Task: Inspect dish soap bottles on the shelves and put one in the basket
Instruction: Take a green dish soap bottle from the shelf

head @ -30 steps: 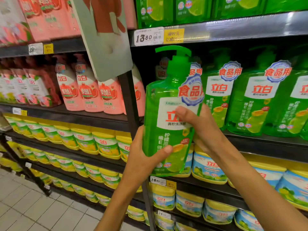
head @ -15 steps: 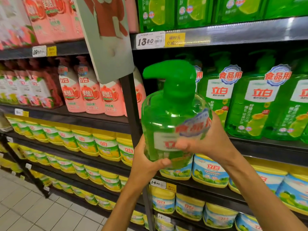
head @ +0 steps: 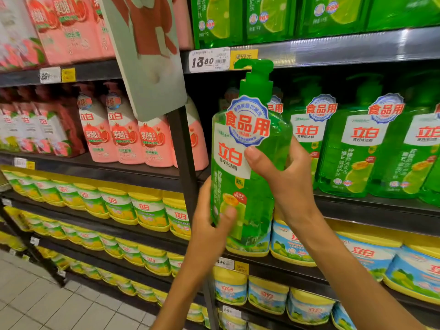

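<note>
Far left, top shelf: pink refill pouches (head: 64,27), edges blur together, can't give a count. Shelf below: pink pump bottles (head: 123,136), 3 front labels readable, a 4th partly behind the black upright (head: 185,148), more pink packs further left, blurred. Two lower shelves on that side: yellow-lidded tubs (head: 147,208), 8 or so visible in the upper row, rest too small to count.

A grey-and-red hanging sign (head: 147,55) juts out from the upright, tilted, overlapping the pink bottles.

Price tag 13.80 (head: 209,60) on the shelf edge with a yellow tag just beside it.

Centre: green pump dish soap bottle (head: 247,163) held upright in the air in front of the shelves, label facing the camera, off the shelf, pump head overlapping the price strip. Left hand (head: 209,225) grips the lower left side, thumb across the front near the lemon graphic, fingers wrapped behind. Right hand (head: 283,177) grips the middle right side, thumb pressed on the white label, fingers curled round the back.

Right: green pump bottles on the shelf (head: 354,148), 3 front-row labels clear, a 4th cut by the frame edge, one more partly hidden behind the held bottle. Above: green refill packs (head: 269,17), 4 visible. Below: blue-label yellow-lidded tubs (head: 366,256), two rows, about 3 in the upper, 4 in the lower.
</note>
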